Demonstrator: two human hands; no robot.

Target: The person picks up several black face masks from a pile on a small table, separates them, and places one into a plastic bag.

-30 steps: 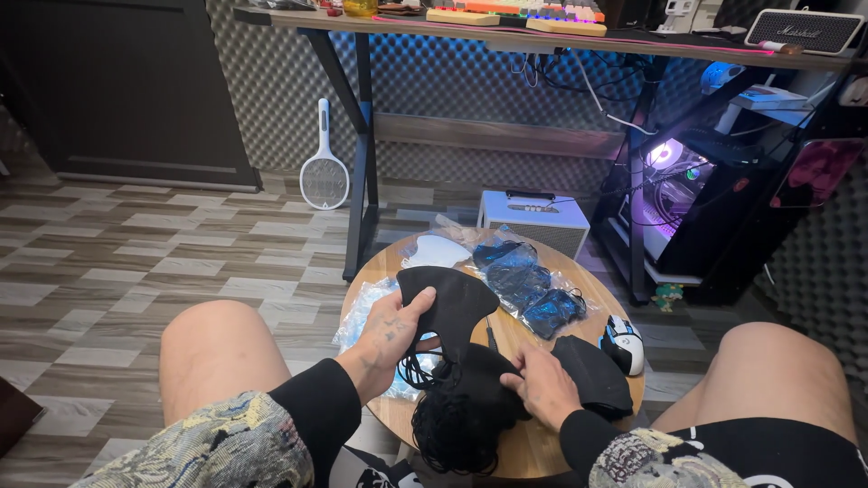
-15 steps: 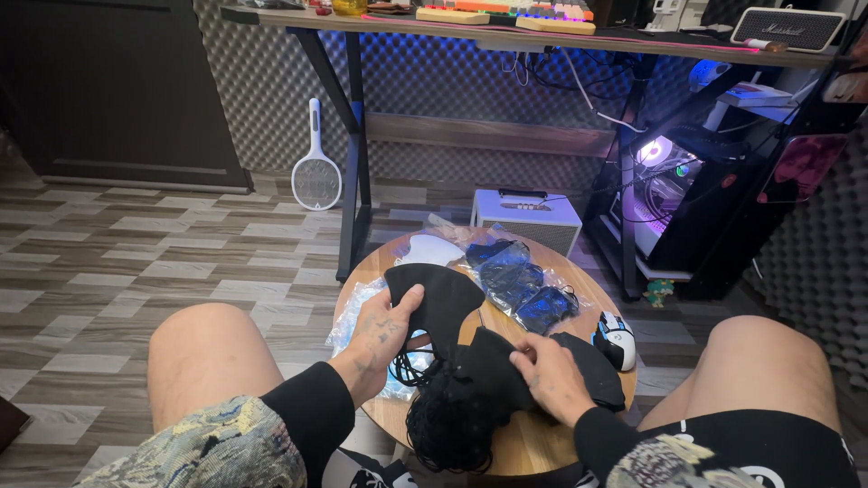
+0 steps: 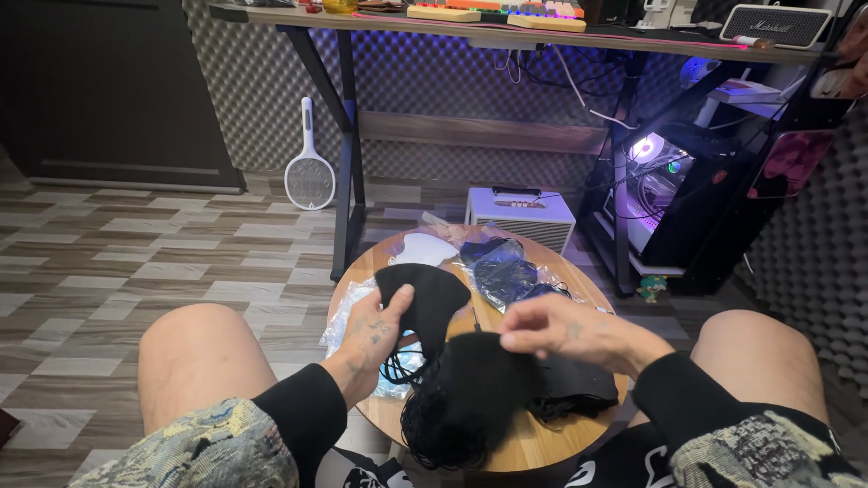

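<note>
Over the round wooden table (image 3: 542, 443), right hand (image 3: 565, 333) pinches one black face mask (image 3: 479, 384) off the pile; left hand (image 3: 375, 330), fingers spread, pins another mask (image 3: 434, 298) flat. Sorting appears midway.

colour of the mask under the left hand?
Black; the mask under the left hand shows best in the head view.
</note>
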